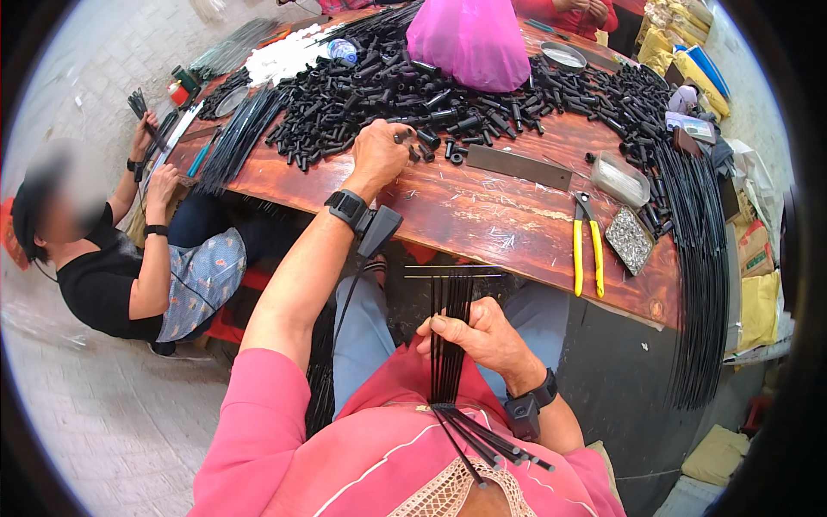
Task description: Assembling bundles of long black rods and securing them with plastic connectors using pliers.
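My left hand reaches over the table to the near edge of a heap of short black plastic tubes. Its fingers are closed on a small black tube piece, partly hidden by them. In front of my chest my right hand is closed around a bundle of thin black rods. The rods stand fanned side by side above the fist, and their lower ends, with thicker tips, spread toward my chest. Two thin wires lie crosswise at the bundle's upper end.
On the wooden table lie a flat metal bar, yellow-handled pliers, a clear plastic box and a tray of small metal bits. A pink bag stands on the heap. Long black rods overhang at right. A co-worker sits at left.
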A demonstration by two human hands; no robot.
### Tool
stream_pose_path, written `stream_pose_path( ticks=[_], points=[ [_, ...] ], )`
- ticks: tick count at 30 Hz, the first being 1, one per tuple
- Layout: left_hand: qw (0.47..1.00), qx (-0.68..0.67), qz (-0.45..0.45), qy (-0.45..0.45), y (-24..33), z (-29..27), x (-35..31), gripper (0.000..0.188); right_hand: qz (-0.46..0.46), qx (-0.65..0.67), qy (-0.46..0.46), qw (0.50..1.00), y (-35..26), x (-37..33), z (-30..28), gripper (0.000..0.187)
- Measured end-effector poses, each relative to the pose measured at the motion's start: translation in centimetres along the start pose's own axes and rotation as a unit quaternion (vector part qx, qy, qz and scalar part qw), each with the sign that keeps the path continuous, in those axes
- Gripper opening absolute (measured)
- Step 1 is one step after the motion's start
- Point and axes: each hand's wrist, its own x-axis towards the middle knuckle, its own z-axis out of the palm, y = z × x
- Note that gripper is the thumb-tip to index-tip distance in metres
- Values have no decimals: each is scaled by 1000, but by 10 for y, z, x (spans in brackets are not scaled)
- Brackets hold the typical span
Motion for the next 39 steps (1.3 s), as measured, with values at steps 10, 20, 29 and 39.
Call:
stream_pose_path(
  ticks=[10, 20, 29, 39],
  points=[
    [965, 199, -75, -155, 41, 9, 13, 35, 2, -2, -9, 1000, 1, 3, -2, 26],
    [976, 149, -68, -145, 49, 16, -21, 25, -17, 5, 7, 1000, -9, -4, 5, 27],
    [991, -133, 0, -28, 34, -7, -71, 29, -28, 5, -11, 1000, -6, -7, 8, 26],
    [635, -676, -344, -147, 72, -73, -140, 32, -14, 32, -5, 999, -8, 0, 4, 29]
  ],
)
